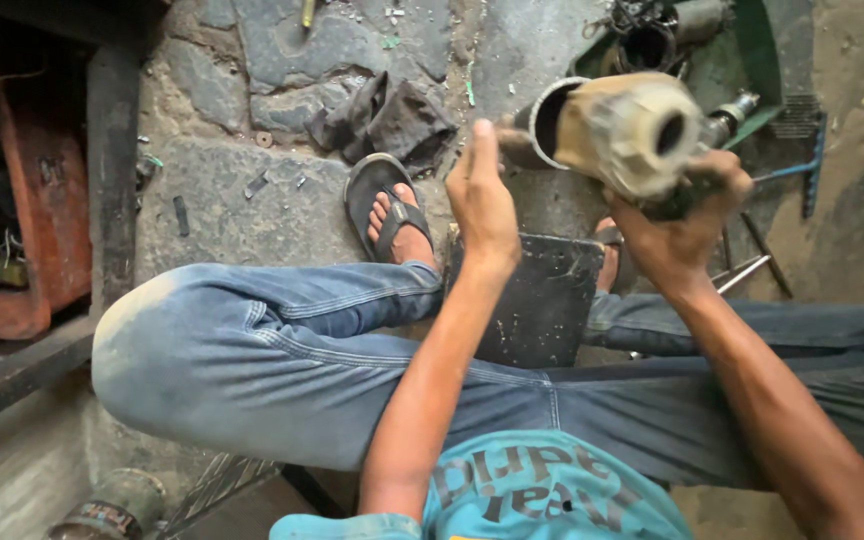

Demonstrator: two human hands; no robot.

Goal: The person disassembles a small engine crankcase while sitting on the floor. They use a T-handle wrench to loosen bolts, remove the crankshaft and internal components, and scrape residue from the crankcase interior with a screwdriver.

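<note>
rag [384,118] behind sandal [384,205] | plate [542,295] btwn knees, under hands

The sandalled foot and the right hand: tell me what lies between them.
In the head view, the left hand rises between the sandalled foot and the right hand, with a dark flat metal plate just below the gap.

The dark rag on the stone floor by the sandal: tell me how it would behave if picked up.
The dark rag lies crumpled in folds, so it would probably hang floppy and droop. It looks like thin cloth, so likely light. Lying flat on the stone floor, it seems unlikely to roll.
</note>
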